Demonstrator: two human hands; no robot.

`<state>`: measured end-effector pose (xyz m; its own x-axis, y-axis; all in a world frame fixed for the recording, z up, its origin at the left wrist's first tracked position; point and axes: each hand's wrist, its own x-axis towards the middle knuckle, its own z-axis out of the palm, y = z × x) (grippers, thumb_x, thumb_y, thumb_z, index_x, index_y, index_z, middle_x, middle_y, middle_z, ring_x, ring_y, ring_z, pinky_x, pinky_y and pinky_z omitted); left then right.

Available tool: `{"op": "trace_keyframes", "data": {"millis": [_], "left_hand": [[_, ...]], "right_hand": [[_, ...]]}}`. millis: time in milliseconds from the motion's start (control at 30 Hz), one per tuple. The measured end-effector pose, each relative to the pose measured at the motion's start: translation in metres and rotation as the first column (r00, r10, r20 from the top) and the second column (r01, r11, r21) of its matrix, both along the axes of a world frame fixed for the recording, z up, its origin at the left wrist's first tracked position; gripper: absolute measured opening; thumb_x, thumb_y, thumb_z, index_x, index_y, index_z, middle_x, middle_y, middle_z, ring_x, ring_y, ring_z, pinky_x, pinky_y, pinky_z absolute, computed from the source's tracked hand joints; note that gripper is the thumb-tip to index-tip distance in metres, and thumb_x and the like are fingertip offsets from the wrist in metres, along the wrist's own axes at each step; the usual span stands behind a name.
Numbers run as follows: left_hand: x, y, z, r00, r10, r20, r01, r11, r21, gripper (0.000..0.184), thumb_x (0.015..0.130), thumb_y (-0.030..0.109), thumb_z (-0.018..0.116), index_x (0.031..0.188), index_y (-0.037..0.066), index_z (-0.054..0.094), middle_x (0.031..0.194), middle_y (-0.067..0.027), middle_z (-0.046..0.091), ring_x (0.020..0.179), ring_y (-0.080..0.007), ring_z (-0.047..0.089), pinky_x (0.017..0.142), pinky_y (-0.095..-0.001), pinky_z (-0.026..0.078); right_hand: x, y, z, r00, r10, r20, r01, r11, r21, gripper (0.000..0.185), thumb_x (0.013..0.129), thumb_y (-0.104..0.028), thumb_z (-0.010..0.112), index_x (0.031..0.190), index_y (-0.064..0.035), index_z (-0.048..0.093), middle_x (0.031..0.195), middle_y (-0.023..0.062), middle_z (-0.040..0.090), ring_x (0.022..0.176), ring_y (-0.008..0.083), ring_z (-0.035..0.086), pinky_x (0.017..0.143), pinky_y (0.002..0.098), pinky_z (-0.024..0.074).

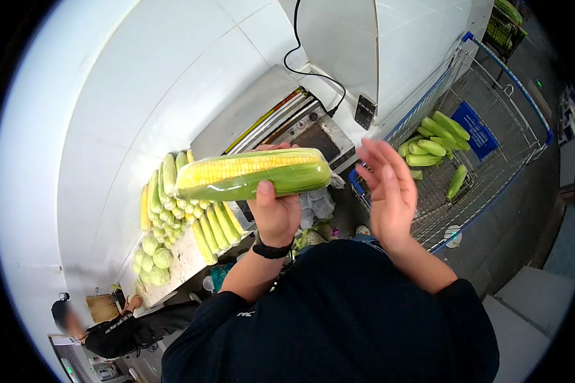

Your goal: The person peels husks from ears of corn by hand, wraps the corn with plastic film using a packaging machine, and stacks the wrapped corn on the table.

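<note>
My left hand [276, 214] is wrapped round a film-wrapped pack of corn [252, 173], thumb on the near side and fingers behind it. Yellow kernels show along the pack's upper part, green husk below. To the right of the pack, my right hand [388, 191] is raised with its fingers apart and nothing in it. Behind the pack stands a wrapping machine [306, 131] with a metal top. Several ears of corn [214, 230] lie in rows and a pile on the counter to the left.
Round green vegetables [153, 262] sit farther along the counter [186, 258]. A person [118, 332] in dark clothes stands at its far end. At right is a shopping cart [514, 163] holding green ears [437, 137]. A phone [365, 112] leans by the wall.
</note>
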<state>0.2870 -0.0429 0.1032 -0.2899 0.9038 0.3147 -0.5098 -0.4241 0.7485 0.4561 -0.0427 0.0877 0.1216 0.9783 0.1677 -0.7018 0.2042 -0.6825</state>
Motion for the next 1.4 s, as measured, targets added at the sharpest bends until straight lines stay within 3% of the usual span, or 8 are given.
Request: {"op": "trace_keyframes", "data": {"millis": [133,233,367,500,733,867,1100,1400], "left_hand": [[0.011,0.010,-0.010,0.953,0.235,-0.194,-0.198,0.961,0.192,0.061,0.085,0.034,0.073,0.131,0.004,0.046,0.127,-0.0142,0.055,0.121,-0.0324,0.054,0.107,-0.0483,0.043],[0.001,0.017,-0.023,0.532,0.505,-0.680,-0.408,0.856,0.316,0.053,0.078,0.002,0.062,0.128,0.001,0.044,0.125,-0.0143,0.051,0.121,-0.0317,0.052,0.109,-0.0463,0.039],[0.003,0.019,-0.021,0.954,0.256,-0.155,-0.250,0.966,0.059,0.048,0.082,-0.001,0.058,0.129,-0.001,0.045,0.127,-0.0151,0.049,0.126,-0.0314,0.049,0.112,-0.0480,0.034],[-0.010,0.020,-0.040,0.898,0.326,-0.296,-0.268,0.938,0.221,0.053,0.091,0.018,0.065,0.135,0.000,0.042,0.134,-0.0158,0.050,0.123,-0.0275,0.052,0.106,-0.0448,0.043],[0.000,0.021,-0.045,0.757,0.461,-0.464,-0.385,0.887,0.254,0.052,0.082,0.009,0.067,0.129,0.000,0.044,0.126,-0.0153,0.050,0.125,-0.0304,0.050,0.108,-0.0449,0.038],[-0.014,0.015,-0.041,0.946,0.295,-0.137,-0.293,0.956,0.034,0.042,0.091,0.012,0.062,0.127,-0.002,0.048,0.124,-0.0166,0.056,0.115,-0.0269,0.055,0.103,-0.0410,0.044],[-0.034,-0.015,-0.023,0.984,0.084,0.158,-0.059,0.987,-0.152,0.049,0.096,0.040,0.063,0.121,0.000,0.051,0.112,-0.0130,0.059,0.105,-0.0216,0.060,0.092,-0.0363,0.050],[-0.125,-0.036,-0.029,0.967,0.086,0.239,-0.027,0.970,-0.241,0.045,0.096,0.035,0.063,0.124,0.003,0.050,0.112,-0.0096,0.060,0.104,-0.0208,0.061,0.093,-0.0368,0.052]], "right_hand": [[-0.029,-0.019,0.002,0.871,0.340,0.355,-0.376,0.926,0.036,0.065,0.105,-0.020,0.044,0.155,0.0037,0.011,0.161,0.0237,0.018,0.150,0.0299,0.018,0.120,0.0417,0.0180],[-0.042,-0.026,0.013,0.839,0.399,0.370,-0.455,0.887,0.075,0.073,0.104,-0.024,0.045,0.154,0.0058,0.001,0.163,0.0232,0.005,0.152,0.0304,0.002,0.121,0.0397,0.0078],[-0.022,-0.026,0.018,0.797,0.599,0.077,-0.598,0.765,0.239,0.068,0.105,-0.030,0.044,0.155,0.0020,0.012,0.162,0.0183,0.017,0.152,0.0266,0.012,0.122,0.0387,0.0124],[-0.031,-0.009,0.002,0.958,0.288,-0.007,-0.286,0.949,-0.129,0.058,0.108,-0.028,0.037,0.155,0.0019,0.018,0.161,0.0153,0.022,0.150,0.0210,0.019,0.121,0.0374,0.0147],[-0.050,-0.021,-0.011,0.657,0.182,0.731,-0.492,0.839,0.233,0.083,0.104,-0.034,0.043,0.153,0.0056,-0.011,0.161,0.0279,-0.014,0.151,0.0370,-0.009,0.121,0.0451,0.0041],[-0.037,-0.018,-0.014,0.816,0.523,0.248,-0.573,0.791,0.216,0.063,0.104,-0.033,0.041,0.150,0.0068,0.025,0.158,0.0238,0.024,0.147,0.0333,0.025,0.119,0.0440,0.0192],[-0.082,-0.003,-0.018,0.462,-0.239,0.854,-0.339,0.842,0.419,0.071,0.088,-0.019,0.066,0.147,0.0044,0.033,0.149,0.0286,0.037,0.137,0.0457,0.039,0.112,0.0468,0.0354],[-0.153,-0.006,-0.016,0.466,0.067,0.882,-0.531,0.818,0.218,0.065,0.088,-0.015,0.068,0.144,0.0040,0.041,0.143,0.0264,0.048,0.133,0.0390,0.047,0.110,0.0427,0.0371]]}}
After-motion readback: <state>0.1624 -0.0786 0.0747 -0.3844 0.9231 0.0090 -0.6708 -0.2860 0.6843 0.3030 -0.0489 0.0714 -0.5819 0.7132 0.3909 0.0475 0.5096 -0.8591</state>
